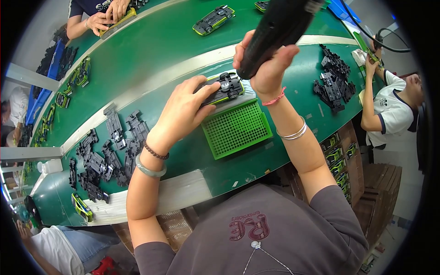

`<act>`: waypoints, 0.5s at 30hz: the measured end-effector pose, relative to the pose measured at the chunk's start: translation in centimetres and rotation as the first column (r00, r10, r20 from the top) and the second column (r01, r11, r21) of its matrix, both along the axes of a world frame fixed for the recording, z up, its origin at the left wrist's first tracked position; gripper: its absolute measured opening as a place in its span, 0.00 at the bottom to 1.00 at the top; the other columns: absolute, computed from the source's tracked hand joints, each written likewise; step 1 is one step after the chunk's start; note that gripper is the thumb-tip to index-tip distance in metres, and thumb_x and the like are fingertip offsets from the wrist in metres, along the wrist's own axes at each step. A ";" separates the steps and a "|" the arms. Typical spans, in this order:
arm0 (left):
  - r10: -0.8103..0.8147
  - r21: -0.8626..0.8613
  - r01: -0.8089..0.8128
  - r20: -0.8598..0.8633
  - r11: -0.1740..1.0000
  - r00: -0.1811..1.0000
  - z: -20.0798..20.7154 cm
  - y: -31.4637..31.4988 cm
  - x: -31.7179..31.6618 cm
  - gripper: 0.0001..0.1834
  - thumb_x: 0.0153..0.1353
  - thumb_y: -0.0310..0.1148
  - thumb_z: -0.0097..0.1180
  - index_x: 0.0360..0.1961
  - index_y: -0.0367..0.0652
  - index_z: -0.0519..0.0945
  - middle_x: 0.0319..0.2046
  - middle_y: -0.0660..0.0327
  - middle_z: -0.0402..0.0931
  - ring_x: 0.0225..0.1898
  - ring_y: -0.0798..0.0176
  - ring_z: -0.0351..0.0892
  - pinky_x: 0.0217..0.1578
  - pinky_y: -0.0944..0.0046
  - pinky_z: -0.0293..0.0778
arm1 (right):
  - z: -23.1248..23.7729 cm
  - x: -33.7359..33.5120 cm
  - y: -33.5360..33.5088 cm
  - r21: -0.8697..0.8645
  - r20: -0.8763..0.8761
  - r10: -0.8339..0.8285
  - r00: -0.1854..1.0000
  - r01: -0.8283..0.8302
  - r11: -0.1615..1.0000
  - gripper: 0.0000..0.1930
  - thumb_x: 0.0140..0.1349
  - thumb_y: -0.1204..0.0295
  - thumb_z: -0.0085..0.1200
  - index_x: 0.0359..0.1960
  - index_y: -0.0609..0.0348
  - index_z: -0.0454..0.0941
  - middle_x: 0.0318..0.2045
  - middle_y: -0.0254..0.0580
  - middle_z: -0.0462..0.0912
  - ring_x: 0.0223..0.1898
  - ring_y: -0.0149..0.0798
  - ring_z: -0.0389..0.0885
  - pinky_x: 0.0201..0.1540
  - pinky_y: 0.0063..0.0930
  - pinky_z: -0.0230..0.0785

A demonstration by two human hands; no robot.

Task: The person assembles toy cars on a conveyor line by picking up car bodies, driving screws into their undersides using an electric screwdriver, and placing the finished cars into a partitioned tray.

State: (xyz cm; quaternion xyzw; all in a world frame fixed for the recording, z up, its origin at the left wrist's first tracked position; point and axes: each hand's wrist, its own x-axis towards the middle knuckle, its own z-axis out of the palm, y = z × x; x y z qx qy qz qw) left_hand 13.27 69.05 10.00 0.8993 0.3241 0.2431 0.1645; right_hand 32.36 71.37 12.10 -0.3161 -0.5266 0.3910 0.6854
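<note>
A toy car (222, 91), yellow-green with a black chassis, lies wheels-up just behind a green perforated tray (243, 149). My left hand (181, 107) holds it from the left, fingers across the chassis. Above its right end, my right hand (266, 75) grips a black electric screwdriver (277, 34) that tilts down toward the car. The tool's tip is close to the chassis; whether it touches a screw is too small to tell. To the left of my left hand spreads a heap of black chassis plates (105, 158).
Another pile of black chassis plates (337, 82) lies to the right. Beyond a pale rail runs a green belt (156, 50) with a toy car (213, 20) on it. A co-worker's hands (110, 18) work at far left; another person (389, 103) sits right. A box (360, 172) holds several cars.
</note>
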 end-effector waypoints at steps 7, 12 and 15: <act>-0.011 -0.034 0.011 -0.003 0.999 1.000 -0.1 -0.1 -0.1 0.24 0.50 0.29 0.58 0.52 0.44 0.71 0.49 0.50 0.66 0.50 0.47 0.66 0.50 0.56 0.65 | -0.1 -0.5 0.6 0.023 -0.016 0.067 0.998 -0.066 0.998 0.43 0.53 0.30 0.27 0.21 0.66 0.71 0.11 0.37 0.71 0.13 0.27 0.70 0.15 0.19 0.63; -0.010 -0.052 0.009 -0.027 0.999 1.000 -0.1 -0.1 -0.1 0.25 0.51 0.28 0.58 0.52 0.44 0.71 0.49 0.50 0.65 0.49 0.46 0.66 0.50 0.55 0.65 | -0.4 -0.7 0.4 0.008 -0.021 0.061 0.998 -0.061 0.998 0.43 0.52 0.29 0.28 0.20 0.65 0.70 0.11 0.38 0.70 0.12 0.28 0.69 0.14 0.19 0.63; -0.005 -0.045 0.003 -0.026 0.999 1.000 0.2 -0.1 -0.1 0.24 0.51 0.28 0.58 0.52 0.44 0.71 0.50 0.50 0.65 0.49 0.47 0.66 0.50 0.55 0.65 | 0.0 -0.3 0.4 -0.143 0.098 0.117 0.988 -0.102 0.984 0.49 0.37 0.20 0.24 0.27 0.61 0.68 0.15 0.40 0.70 0.13 0.32 0.69 0.16 0.22 0.64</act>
